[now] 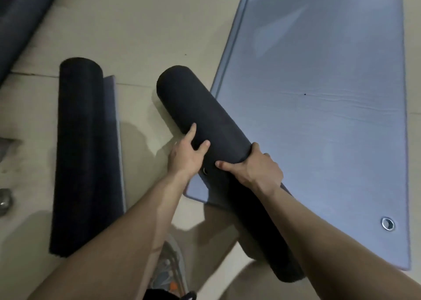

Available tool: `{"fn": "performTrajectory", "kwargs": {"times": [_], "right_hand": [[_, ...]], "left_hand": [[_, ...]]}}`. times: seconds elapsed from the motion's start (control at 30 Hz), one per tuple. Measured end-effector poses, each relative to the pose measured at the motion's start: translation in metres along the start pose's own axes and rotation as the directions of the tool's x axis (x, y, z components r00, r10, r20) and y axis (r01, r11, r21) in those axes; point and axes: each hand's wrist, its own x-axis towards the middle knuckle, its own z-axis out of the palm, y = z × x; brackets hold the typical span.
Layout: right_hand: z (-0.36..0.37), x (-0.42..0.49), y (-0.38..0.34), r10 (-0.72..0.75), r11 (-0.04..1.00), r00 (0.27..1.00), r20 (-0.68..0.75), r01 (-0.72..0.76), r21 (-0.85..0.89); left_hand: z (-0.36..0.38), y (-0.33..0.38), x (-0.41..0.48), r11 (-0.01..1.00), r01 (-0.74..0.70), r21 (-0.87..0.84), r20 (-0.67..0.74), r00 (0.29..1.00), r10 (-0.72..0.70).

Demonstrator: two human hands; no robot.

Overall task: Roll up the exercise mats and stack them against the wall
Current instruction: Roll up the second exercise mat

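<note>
While my left hand [185, 157] and right hand [256, 171] both clasp the dark rolled mat [205, 108], it slants over the near-left corner of the flat blue mat [319, 83]. A second roll [84, 151] lies apart on the floor [136, 37], leftward.

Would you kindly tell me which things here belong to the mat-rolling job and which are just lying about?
Job: held rolled mat, gripped by left hand and right hand; flat blue mat; second rolled mat; dark rolls top left.
Lying about: metal object at left edge.
</note>
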Motion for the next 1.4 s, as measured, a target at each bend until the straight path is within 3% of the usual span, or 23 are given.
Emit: {"fn": "performTrajectory", "kwargs": {"times": [0.13, 0.23, 0.53, 0.7, 0.9, 1.03, 1.17, 1.3, 1.4], "right_hand": [[0.031, 0.01, -0.075, 0.009, 0.992, 0.999, 0.047, -0.015, 0.122], [0.043, 0.026, -0.117, -0.061, 0.983, 0.993, 0.099, 0.043, 0.178], [0.103, 0.041, -0.222, -0.201, 0.947, 0.968, 0.15, 0.153, 0.282], [0.122, 0.037, -0.245, -0.187, 0.951, 0.975, 0.12, 0.149, 0.271], [0.154, 0.011, -0.249, -0.22, 0.911, 0.957, 0.188, 0.133, 0.391], [0.168, -0.001, -0.262, -0.224, 0.926, 0.96, 0.17, 0.155, 0.343], [0.153, 0.001, -0.253, -0.274, 0.931, 0.929, 0.247, 0.193, 0.31], [0.119, -0.009, -0.232, -0.359, 0.933, 0.907, 0.218, 0.357, 0.054], [0.082, -0.019, -0.198, -0.346, 0.929, 0.928, 0.136, 0.36, -0.09]], "left_hand": [[-0.031, -0.026, 0.025, 0.991, -0.02, -0.131, 0.054, 0.998, 0.027], [-0.054, -0.044, 0.044, 0.982, -0.011, -0.188, 0.076, 0.997, 0.026], [-0.111, -0.119, 0.081, 0.969, 0.025, -0.245, 0.006, 1.0, -0.024], [-0.132, -0.151, 0.081, 0.964, -0.022, -0.267, 0.048, 0.998, 0.037], [-0.152, -0.184, 0.063, 0.984, -0.035, -0.173, -0.008, 0.999, 0.034], [-0.16, -0.196, 0.054, 0.993, -0.016, -0.113, 0.008, 1.0, 0.017], [-0.159, -0.18, 0.049, 1.0, 0.001, -0.016, 0.045, 0.999, -0.001], [-0.167, -0.163, 0.034, 0.992, 0.074, 0.105, -0.02, 0.997, -0.073], [-0.165, -0.141, 0.007, 0.989, 0.067, 0.134, -0.027, 0.998, -0.064]]}}
